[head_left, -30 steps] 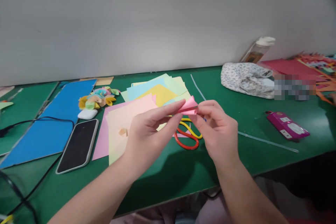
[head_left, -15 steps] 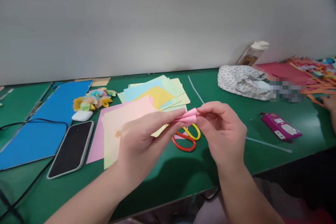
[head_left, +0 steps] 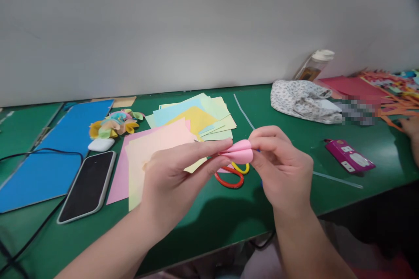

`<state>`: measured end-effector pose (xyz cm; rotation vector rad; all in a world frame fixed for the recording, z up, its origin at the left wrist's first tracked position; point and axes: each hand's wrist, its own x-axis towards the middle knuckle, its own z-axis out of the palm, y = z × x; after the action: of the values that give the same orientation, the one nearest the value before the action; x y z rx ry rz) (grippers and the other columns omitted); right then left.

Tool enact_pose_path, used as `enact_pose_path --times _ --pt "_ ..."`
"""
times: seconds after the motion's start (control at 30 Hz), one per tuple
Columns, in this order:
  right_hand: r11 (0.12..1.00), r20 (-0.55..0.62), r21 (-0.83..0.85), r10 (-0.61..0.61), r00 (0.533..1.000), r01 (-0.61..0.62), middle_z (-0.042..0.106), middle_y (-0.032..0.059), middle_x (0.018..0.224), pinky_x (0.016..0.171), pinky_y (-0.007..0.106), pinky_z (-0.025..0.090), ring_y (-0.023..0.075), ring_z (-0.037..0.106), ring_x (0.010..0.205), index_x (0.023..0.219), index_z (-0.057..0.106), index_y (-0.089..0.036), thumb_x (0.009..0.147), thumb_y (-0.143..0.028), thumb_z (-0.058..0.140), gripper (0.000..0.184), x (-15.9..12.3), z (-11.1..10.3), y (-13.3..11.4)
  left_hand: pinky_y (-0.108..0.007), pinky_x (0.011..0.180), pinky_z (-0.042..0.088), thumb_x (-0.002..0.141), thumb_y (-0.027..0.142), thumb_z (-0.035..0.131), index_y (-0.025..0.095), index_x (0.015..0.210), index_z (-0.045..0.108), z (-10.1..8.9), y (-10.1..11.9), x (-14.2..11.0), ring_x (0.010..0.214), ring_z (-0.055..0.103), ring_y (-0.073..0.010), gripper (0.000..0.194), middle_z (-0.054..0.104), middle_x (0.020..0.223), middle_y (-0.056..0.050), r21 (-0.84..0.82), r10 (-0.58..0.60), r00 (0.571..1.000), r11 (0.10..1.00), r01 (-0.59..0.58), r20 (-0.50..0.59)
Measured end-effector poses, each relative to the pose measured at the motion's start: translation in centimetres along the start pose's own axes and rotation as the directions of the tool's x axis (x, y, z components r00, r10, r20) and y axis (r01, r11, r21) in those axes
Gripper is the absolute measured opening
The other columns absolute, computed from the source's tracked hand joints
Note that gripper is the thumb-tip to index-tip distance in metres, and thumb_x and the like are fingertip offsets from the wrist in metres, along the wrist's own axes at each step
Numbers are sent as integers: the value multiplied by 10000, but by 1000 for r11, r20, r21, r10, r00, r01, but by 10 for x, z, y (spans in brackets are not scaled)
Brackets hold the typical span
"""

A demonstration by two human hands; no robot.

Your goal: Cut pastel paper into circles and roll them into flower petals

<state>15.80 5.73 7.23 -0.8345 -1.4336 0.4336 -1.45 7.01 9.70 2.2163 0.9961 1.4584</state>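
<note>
A folded piece of pink paper (head_left: 240,152) with a rounded edge is held above the table between both hands. My left hand (head_left: 183,170) pinches its left end between thumb and fingers. On its right edge, the fingertips of my right hand (head_left: 283,165) are closed. Below the paper lie scissors (head_left: 234,178) with red and yellow handles, their blades mostly hidden. Coloured paper sheets (head_left: 163,137) in peach, pink, yellow, blue and green are spread behind and under my left hand.
Left of the sheets are a phone (head_left: 88,187), a white case (head_left: 101,144), paper flowers (head_left: 116,123) and a blue board (head_left: 49,157). To the right lie a patterned cloth (head_left: 301,101), a purple packet (head_left: 350,156) and a clear stick (head_left: 338,180). Another person's hand (head_left: 410,128) is at the right edge.
The pink paper's right end now shows a wider, rounder face. My right hand has shifted slightly to the right, while my left keeps its pinch.
</note>
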Motion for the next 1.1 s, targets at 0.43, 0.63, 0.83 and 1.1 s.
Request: enact_pose_path --times 0.43,0.63,0.83,1.1 --pt "997 -23 78 1 1000 1 620 -27 863 710 228 515 95 599 811 887 737 -211 833 9 659 240 1 3 -1 -128 800 598 760 141 787 403 941 761 2 -1 -5 868 749 -93 319 772 912 167 -143 -203 976 971 191 -80" --pt "995 -41 95 -5 999 9 621 -25 848 696 239 509 104 597 799 872 740 -217 821 16 665 250 0 5 -1 -121 789 592 770 126 772 364 910 767 1 -1 -6 839 747 -82 276 776 901 161 -89 -148 982 986 138 -114" --pt "996 -87 85 -18 996 25 626 -14 838 659 258 512 129 607 787 873 752 -235 807 -1 682 253 1 5 -1 -182 740 614 796 96 735 330 956 762 3 -2 -7 831 748 -118 285 785 917 106 -37 -67 989 997 63 -134" --pt "997 -58 76 -7 998 12 624 -10 840 677 282 522 138 605 782 872 745 -244 810 17 666 280 0 3 -2 -197 770 607 775 69 749 321 941 756 2 -3 -7 849 732 -112 302 779 896 98 -31 -22 991 999 18 -132"
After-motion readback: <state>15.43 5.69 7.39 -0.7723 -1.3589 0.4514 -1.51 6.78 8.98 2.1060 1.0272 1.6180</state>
